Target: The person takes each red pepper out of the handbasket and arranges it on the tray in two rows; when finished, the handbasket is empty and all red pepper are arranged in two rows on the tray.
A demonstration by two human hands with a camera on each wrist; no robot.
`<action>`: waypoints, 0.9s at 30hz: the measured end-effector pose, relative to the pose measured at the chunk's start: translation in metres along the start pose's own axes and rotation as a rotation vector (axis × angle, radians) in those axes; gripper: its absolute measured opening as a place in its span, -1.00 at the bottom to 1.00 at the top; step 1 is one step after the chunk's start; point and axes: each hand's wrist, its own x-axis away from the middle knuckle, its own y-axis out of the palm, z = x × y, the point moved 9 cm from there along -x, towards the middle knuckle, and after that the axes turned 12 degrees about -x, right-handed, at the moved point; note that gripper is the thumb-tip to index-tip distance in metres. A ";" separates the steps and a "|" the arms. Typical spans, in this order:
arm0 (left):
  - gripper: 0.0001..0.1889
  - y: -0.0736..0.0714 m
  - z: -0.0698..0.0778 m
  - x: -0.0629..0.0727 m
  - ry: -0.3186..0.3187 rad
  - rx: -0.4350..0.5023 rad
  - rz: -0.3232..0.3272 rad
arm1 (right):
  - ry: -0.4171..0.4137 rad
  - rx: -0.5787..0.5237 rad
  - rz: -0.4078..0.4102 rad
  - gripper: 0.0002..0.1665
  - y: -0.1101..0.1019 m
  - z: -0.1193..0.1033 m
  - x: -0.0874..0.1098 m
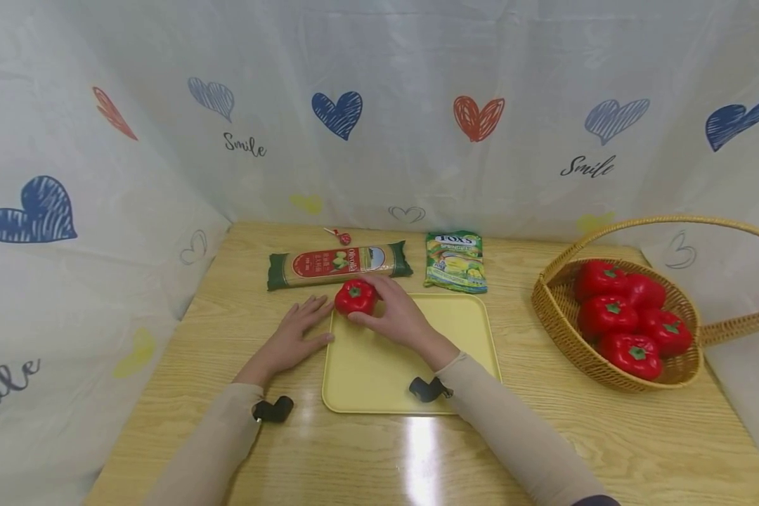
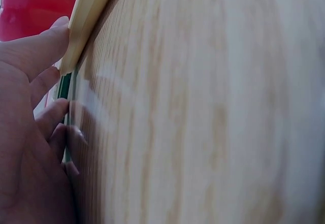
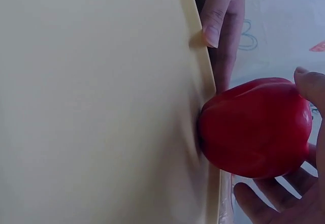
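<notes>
A red bell pepper (image 1: pixel 355 298) with a green stem sits at the far left corner of a yellow tray (image 1: pixel 411 372). My right hand (image 1: pixel 395 313) holds it from the right, thumb on the near side and fingers on the far side. In the right wrist view the pepper (image 3: pixel 256 127) stands with its base against the tray floor, close to the rim. My left hand (image 1: pixel 294 337) rests on the table left of the tray, fingers extended. In the left wrist view its thumb (image 2: pixel 43 49) lies at the tray's rim (image 2: pixel 84 28).
A wicker basket (image 1: pixel 553 320) with several red bell peppers stands on the right. Behind the tray lie a green pasta packet (image 1: pixel 340 265), a FOX'S candy bag (image 1: pixel 455 261) and a red lollipop (image 1: pixel 344 238). A curtain with hearts (image 1: pixel 379 169) hangs at the table's back.
</notes>
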 end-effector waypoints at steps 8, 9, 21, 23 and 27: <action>-0.28 -0.001 0.000 0.000 0.005 0.001 0.006 | 0.013 -0.007 -0.005 -0.03 -0.002 0.003 0.000; -0.28 0.000 0.000 0.000 0.007 0.002 0.006 | 0.012 -0.007 -0.004 -0.03 -0.002 0.004 0.000; -0.30 0.000 0.002 0.000 0.009 -0.003 0.004 | 0.018 0.007 0.006 0.00 -0.009 0.010 0.007; -0.30 0.000 0.002 0.000 0.007 -0.005 0.004 | 0.032 0.015 0.006 0.01 -0.011 0.011 0.009; -0.30 0.001 0.001 -0.001 0.004 -0.014 0.000 | 0.044 0.010 0.016 0.00 -0.018 0.013 0.014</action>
